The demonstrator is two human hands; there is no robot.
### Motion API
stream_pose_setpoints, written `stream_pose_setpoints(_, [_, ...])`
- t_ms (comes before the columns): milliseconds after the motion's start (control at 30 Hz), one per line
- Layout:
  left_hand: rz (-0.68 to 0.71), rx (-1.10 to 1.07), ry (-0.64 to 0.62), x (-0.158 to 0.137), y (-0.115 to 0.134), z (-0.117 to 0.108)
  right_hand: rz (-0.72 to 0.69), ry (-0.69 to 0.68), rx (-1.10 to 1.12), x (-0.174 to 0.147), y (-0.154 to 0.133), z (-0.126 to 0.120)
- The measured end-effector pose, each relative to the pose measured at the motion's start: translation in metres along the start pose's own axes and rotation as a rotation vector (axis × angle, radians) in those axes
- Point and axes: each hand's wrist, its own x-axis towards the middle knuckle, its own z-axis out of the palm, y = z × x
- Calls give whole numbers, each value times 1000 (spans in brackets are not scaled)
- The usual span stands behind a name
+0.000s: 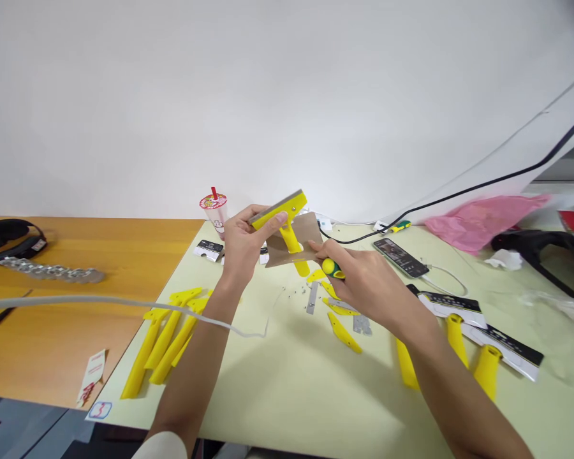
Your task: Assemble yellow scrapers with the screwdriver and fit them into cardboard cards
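Observation:
My left hand [245, 245] is closed around the head of a yellow scraper [291, 239], its thumb pressed on the front. A grey metal strip runs along the head's upper edge, and a screw shows near its right end. Behind the scraper's neck is a brown card-like sheet [307, 231]; my right fingertips touch its right side. My right hand [370, 274] is wrapped around a yellow-and-green screwdriver handle [333, 268], whose shaft I cannot make out. Below the hands lie loose yellow clamp pieces [344, 333], a metal blade strip [312, 298] and several tiny screws [296, 291].
Several yellow scrapers [172, 338] lie at left. Yellow handles [486, 370] and packaged blades [504, 350] are at right, near a phone [402, 257] with cables. A lidded cup [215, 213] stands behind my left hand. Pink plastic [488, 220] lies at back right.

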Motion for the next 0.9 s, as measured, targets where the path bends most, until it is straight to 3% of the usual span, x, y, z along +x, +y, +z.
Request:
stream_pose_setpoints(167, [-149, 157, -206, 2, 5, -8, 1, 58, 12, 2, 2, 2])
stream_pose_setpoints(267, [-235, 190, -268, 3, 6, -9, -3, 104, 43, 4, 2, 3])
stream_pose_setpoints(467, [-220, 231, -356, 2, 3, -9, 110, 143, 83, 7, 4, 1])
stream_pose_setpoints(767, [-199, 252, -426, 1, 3, -9, 50, 103, 340, 9, 11, -9])
stream_pose_setpoints(900, [-249, 233, -455, -1, 8, -7, 155, 54, 389, 11, 15, -9])
